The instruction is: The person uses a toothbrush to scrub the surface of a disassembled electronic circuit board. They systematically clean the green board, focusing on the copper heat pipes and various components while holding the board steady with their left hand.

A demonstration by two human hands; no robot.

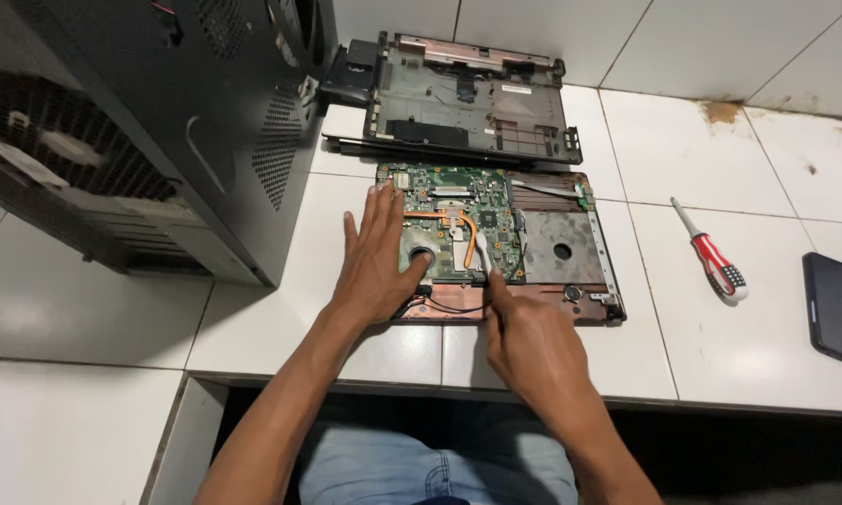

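A dark desktop computer case point(159, 122) stands on the white tiled desk point(84, 309) at the left, close beside the work and crowding the left hand's side. Behind the work lies an emptied laptop bottom shell point(472, 98), dark grey, just beyond the opened laptop base point(557, 248). To the right, well apart, a screwdriver with a red and white handle point(713, 262) lies on the tiles, and further right a black phone point(837, 309) lies flat near the desk's edge.

The opened laptop base sits in the middle of the desk, near its front edge. In its left half lies a green motherboard point(449, 220) with a copper heat pipe point(440, 217) running across it; the right half shows a bare grey metal plate with a round hole.

The left hand point(374, 262) lies flat and spread, palm down, fingers stretched out over the left edge of the motherboard, thumb resting near the round fan opening; it presses rather than holds anything. The right hand point(533, 351) comes in from below with the fingers curled and the forefinger and thumb pinched towards the lower middle of the motherboard, just by the heat pipe's end. Whether it holds some small part there cannot be told, since the fingertips cover the spot.
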